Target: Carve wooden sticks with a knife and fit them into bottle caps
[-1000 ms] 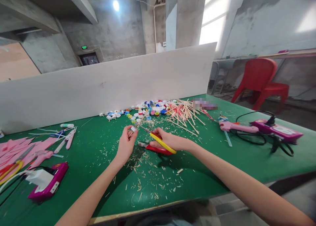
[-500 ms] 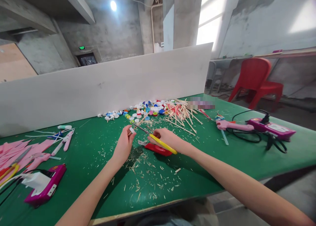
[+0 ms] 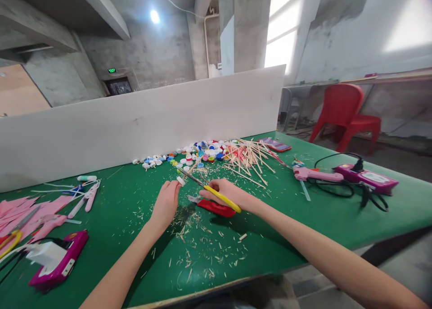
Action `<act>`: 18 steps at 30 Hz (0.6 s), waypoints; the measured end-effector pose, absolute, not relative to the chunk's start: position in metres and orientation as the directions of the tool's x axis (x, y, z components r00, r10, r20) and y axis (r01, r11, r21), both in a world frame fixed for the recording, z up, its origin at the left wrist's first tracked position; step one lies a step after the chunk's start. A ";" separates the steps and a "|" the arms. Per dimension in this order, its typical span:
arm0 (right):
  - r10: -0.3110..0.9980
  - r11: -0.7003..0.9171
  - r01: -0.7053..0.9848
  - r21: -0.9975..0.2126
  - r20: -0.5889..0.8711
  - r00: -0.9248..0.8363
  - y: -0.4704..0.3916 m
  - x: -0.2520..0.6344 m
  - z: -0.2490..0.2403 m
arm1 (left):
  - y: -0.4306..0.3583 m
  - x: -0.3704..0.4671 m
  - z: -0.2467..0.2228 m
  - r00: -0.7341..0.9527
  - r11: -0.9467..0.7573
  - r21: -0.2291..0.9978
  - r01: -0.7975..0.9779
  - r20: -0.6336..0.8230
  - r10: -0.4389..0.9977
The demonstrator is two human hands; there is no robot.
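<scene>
Between the fingertips of my left hand (image 3: 164, 204) is a small white bottle cap (image 3: 181, 181). My right hand (image 3: 223, 191) grips a pair of scissors (image 3: 223, 199) by the yellow handle. The blades point away to the upper left and pass just beyond the cap; I cannot tell whether they touch it. On the green table below my right hand lies a red-handled utility knife (image 3: 216, 207), its tip pointing left. Wood shavings (image 3: 216, 243) are scattered around both hands.
A heap of coloured caps (image 3: 202, 151) and wooden sticks (image 3: 251, 158) lies before a white partition (image 3: 141, 129). To the right are a phone (image 3: 276, 144), pink glue gun (image 3: 317, 173) and purple power strip (image 3: 367, 178). At left lie another power strip (image 3: 59, 261) and pink sheets (image 3: 33, 210).
My left hand has turned slightly, so its back shows more and the fingers hide less of the cap. The scissors stay in my right hand. The view has shifted slightly.
</scene>
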State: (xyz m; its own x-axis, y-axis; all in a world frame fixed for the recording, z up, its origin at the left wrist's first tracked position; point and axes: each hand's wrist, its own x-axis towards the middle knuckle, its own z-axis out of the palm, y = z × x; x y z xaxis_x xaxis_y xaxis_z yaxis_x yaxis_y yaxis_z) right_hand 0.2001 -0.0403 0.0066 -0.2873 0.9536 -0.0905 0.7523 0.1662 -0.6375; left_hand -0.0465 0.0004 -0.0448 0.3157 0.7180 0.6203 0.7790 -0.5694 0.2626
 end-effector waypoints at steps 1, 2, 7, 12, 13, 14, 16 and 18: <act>0.948 0.179 0.740 -0.648 -0.087 -0.305 -0.041 0.201 0.007 | 0.000 -0.046 -0.046 0.323 -0.574 0.249 0.780 0.625 0.711; 0.943 0.192 0.729 -0.657 -0.082 -0.322 -0.041 0.202 0.007 | 0.000 -0.044 -0.048 0.330 -0.579 0.235 0.781 0.631 0.702; 0.935 0.226 0.717 -0.659 -0.059 -0.349 -0.046 0.201 0.013 | -0.002 -0.040 -0.050 0.376 -0.607 0.140 0.782 0.671 0.640; 0.948 0.243 0.745 -0.622 -0.009 -0.317 -0.045 0.196 0.010 | -0.003 -0.041 -0.049 0.421 -0.621 0.020 0.784 0.718 0.555; 0.950 0.247 0.750 -0.614 -0.001 -0.314 -0.045 0.195 0.010 | -0.003 -0.041 -0.048 0.428 -0.618 -0.006 0.786 0.727 0.537; 0.950 0.250 0.755 -0.607 0.005 -0.311 -0.045 0.194 0.010 | -0.003 -0.041 -0.048 0.434 -0.614 -0.032 0.789 0.737 0.519; 0.951 0.254 0.766 -0.591 0.009 -0.309 -0.045 0.192 0.010 | -0.004 -0.041 -0.046 0.441 -0.598 -0.085 0.797 0.759 0.480; 0.951 0.257 0.777 -0.575 0.009 -0.308 -0.046 0.190 0.011 | -0.006 -0.041 -0.043 0.445 -0.571 -0.141 0.809 0.782 0.437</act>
State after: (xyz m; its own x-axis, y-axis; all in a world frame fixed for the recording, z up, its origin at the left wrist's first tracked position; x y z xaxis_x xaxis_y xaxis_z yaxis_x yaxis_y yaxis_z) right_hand 0.1899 -0.0456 0.0113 -0.3082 0.9513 0.0093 0.7768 0.2573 -0.5748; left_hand -0.0407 -0.0064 -0.0427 0.4445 0.4372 0.7818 0.8089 -0.5709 -0.1407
